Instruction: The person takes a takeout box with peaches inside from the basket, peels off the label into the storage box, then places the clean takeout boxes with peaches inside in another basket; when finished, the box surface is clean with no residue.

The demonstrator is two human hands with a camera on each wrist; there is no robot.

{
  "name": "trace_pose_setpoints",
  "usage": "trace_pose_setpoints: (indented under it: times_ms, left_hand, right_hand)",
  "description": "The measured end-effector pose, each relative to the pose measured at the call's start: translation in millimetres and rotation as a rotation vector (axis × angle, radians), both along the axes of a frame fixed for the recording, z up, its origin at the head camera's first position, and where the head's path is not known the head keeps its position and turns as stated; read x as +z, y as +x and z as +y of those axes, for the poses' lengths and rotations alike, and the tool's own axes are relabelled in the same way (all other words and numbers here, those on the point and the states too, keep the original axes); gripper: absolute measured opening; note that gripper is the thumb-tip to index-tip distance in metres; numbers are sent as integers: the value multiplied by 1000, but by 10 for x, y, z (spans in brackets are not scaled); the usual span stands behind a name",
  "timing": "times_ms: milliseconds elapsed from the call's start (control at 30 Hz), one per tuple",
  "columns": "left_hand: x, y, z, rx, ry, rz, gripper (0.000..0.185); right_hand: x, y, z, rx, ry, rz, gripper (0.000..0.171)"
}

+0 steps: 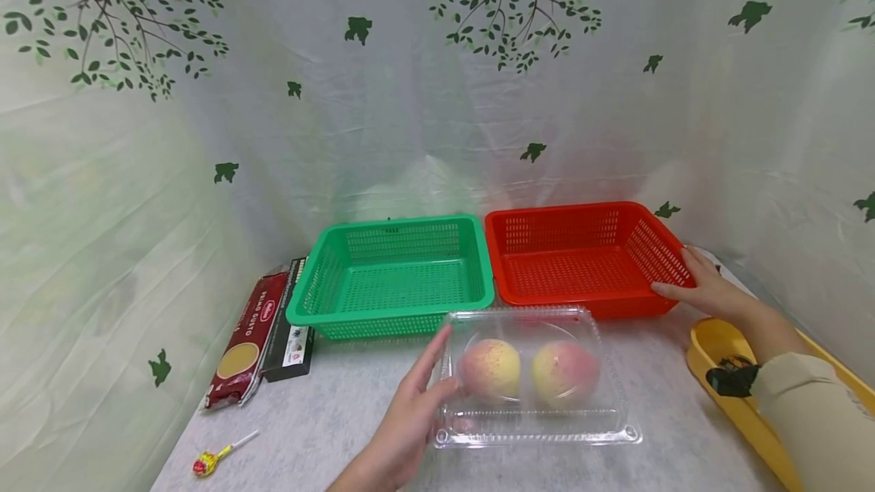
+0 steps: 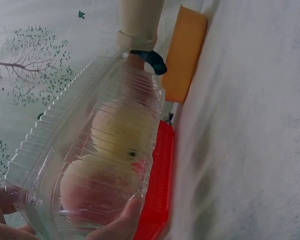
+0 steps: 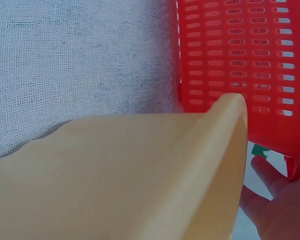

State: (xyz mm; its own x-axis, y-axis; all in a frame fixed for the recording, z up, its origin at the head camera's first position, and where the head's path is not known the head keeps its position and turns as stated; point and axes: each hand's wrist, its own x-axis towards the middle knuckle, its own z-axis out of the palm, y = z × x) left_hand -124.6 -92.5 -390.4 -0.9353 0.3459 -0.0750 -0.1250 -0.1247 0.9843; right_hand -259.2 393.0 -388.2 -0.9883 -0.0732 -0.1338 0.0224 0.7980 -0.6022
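My left hand (image 1: 409,408) grips the left side of a clear plastic clamshell box (image 1: 526,427). Two pink-and-yellow peaches (image 1: 491,368) lie inside it, side by side. In the left wrist view the thumb presses on the box's wall, and the peaches (image 2: 97,190) show blurred through the plastic. At the red basket's (image 1: 581,306) right side, my right hand (image 1: 718,296) holds the rim, thumb over it and the other fingers outside. The right wrist view shows spread fingers (image 3: 270,177) below the basket's corner; the thumb is out of sight there.
A green basket (image 1: 390,319) stands left of the red one. Beside it lie a black box (image 1: 290,340) and a dark red packet (image 1: 249,340). A lollipop (image 1: 215,459) lies at the front left. A yellow container (image 1: 734,408) stands under my right forearm. Printed curtains enclose the table.
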Motion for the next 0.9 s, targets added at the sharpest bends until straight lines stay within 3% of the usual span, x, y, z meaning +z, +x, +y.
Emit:
trace_pose_setpoints:
  times_ms: [167,467,700,900]
  left_hand:
    - [166,-99,49,1,-4,4,70]
    - [440,-380,216,21,8,42,65]
    - [615,-632,413,86,-31,42,65]
    - [737,-894,663,139,9,-2,63]
  right_hand:
    - [9,4,-27,8,-12,-2,116]
    - [-34,28,-55,5,-25,5,116]
    - [-60,34,-71,-1,-16,15,117]
    - [-27,39,-27,-1,-20,16,116]
